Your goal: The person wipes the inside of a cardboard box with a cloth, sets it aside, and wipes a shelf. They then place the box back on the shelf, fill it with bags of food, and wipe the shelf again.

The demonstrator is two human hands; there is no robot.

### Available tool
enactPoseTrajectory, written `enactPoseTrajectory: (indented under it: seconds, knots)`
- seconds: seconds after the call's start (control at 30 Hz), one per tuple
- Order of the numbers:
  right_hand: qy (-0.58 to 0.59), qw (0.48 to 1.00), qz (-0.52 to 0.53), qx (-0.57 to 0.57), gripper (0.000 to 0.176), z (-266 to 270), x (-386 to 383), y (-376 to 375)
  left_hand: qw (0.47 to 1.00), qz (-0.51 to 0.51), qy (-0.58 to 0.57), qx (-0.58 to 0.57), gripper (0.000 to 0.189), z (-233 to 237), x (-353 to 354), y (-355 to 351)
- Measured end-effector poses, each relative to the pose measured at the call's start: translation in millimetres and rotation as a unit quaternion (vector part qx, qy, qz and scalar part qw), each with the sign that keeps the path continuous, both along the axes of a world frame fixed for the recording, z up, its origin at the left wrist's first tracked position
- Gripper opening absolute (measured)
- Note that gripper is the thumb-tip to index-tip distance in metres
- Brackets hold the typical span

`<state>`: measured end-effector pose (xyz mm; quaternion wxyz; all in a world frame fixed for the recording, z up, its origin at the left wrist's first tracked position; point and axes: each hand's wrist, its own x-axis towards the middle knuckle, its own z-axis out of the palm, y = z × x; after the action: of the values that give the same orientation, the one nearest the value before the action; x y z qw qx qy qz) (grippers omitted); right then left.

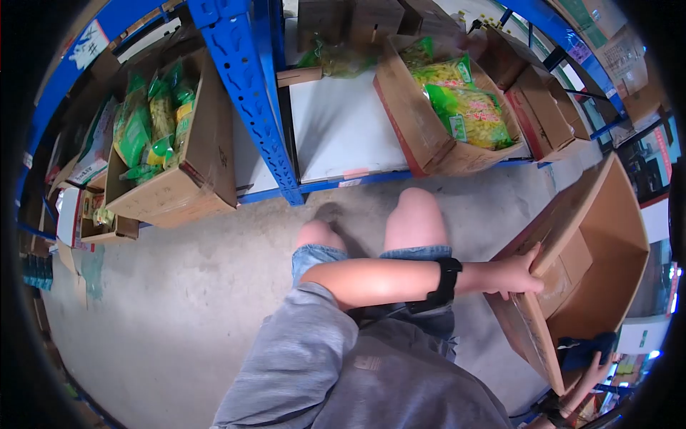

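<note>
A large cardboard box (607, 279) is tilted at my right side, its opening facing up. My left hand (516, 275) reaches across my body and grips the box's near wall, thumb over the rim. At the lower right, my right hand (594, 372) is at the box's near end, its fingers closed around a dark blue cloth-like thing (587, 352). What this thing is exactly cannot be made out. Inside the box a flap or panel (568, 275) shows against the wall.
Ahead stands a blue metal shelf (246, 93). On it are an open box (418, 136) with green-and-yellow food bags (468, 114) and, to the left, another carton (204, 164) of similar bags (161, 121). More cartons (547, 114) stand at the right. Grey floor (164, 307) lies below.
</note>
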<state>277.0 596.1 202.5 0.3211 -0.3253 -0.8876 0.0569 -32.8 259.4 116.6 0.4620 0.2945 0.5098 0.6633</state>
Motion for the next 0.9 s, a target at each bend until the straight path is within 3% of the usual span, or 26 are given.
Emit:
enactPoseTrajectory:
  seconds: [0.1,0.2,0.37,0.47,0.53,0.57,0.77,0.9]
  knots:
    - [-0.001,0.999,-0.017,-0.049,0.036,-54,-4,31,0.999,-0.033,-0.006,-0.023,0.087,-28,-13,18]
    - [0.008,0.986,-0.017,-0.163,0.039,-112,-19,42,0.999,0.037,0.023,-0.007,0.087,-123,-8,75]
    - [0.013,0.971,-0.029,-0.235,0.036,-209,-58,18,0.979,0.175,0.102,-0.037,0.083,-187,3,86]
    - [-0.023,0.969,-0.047,-0.242,0.038,-268,-70,29,0.981,0.09,0.154,-0.078,0.079,-161,9,67]
    - [-0.075,0.956,-0.048,-0.281,0.043,-297,-84,34,0.972,-0.11,0.195,-0.075,0.08,-111,-9,34]
    - [-0.101,0.961,-0.056,-0.25,0.045,-303,-92,29,0.929,-0.178,0.286,-0.154,0.07,-120,-9,43]
    - [-0.156,0.962,-0.044,-0.221,0.043,-318,-106,46,0.917,-0.216,0.288,-0.173,0.056,-131,5,39]
    - [-0.126,0.971,-0.071,-0.188,0.043,-270,-140,39,0.936,-0.171,0.276,-0.132,0.057,-127,-2,16]
